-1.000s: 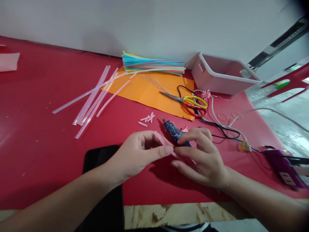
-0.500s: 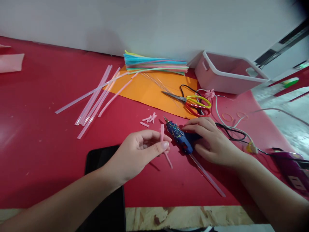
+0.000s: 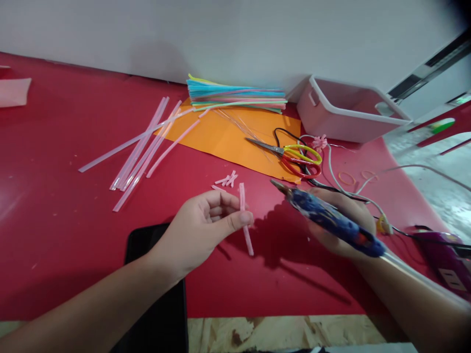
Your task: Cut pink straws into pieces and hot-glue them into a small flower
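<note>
Between the thumb and fingers of my left hand (image 3: 206, 228) is a short length of pink pipe cleaner (image 3: 248, 240), held nearly upright. My right hand (image 3: 342, 220) grips a blue hot glue gun (image 3: 331, 220) raised above the table, its metal nozzle pointing up and left towards the left hand. A clear glue stick (image 3: 412, 274) sticks out of its back end. The gun hides much of the right hand's fingers. Just beyond my left hand lie several short cut pink pieces (image 3: 228, 179). Nozzle and pipe cleaner are apart.
Glue sticks (image 3: 142, 147) lie at the left. Behind are an orange sheet (image 3: 224, 142), a bundle of coloured pipe cleaners (image 3: 235, 95), scissors (image 3: 290, 153) and a pink bin (image 3: 342, 115). A black tablet-like device (image 3: 158, 304) lies under my left forearm. Cords (image 3: 333, 171) run at the right.
My right hand has taken hold of the glue gun and lifted it off the table, towards the camera and right. The left hand has shifted slightly left, and its pipe cleaner is straighter in view.
</note>
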A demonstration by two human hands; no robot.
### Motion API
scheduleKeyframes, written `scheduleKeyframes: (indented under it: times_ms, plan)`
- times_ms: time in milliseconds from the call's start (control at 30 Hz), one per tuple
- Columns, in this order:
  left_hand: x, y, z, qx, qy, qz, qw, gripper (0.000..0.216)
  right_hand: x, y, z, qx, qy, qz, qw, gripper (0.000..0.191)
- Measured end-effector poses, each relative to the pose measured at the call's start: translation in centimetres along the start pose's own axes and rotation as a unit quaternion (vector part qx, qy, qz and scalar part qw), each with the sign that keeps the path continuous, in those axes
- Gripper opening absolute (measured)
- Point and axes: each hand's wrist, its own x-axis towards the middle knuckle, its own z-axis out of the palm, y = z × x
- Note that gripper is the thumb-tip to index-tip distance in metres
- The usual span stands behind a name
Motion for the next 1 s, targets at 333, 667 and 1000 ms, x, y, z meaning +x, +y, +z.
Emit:
scheduleKeyframes:
  times_ms: [333, 667, 1000]
  plan:
    - [-0.10, -0.01, 0.08, 0.021, -0.031, 0.009, 0.999, 0.016, -0.32, -0.65, 0.25, 0.043, -0.041, 0.007, 0.998, 0.028]
    - [-0.05, -0.03, 0.08, 0.046, -0.023, 0.040, 0.998, 0.011, -0.11, -0.53, 0.05, 0.044, -0.053, -0.010, 0.998, 0.034]
    - [-0.09, 0.03, 0.13, 0.024, -0.032, 0.044, 0.998, 0.007, -0.07, -0.34, 0.08, 0.054, -0.065, -0.043, 0.996, 0.026]
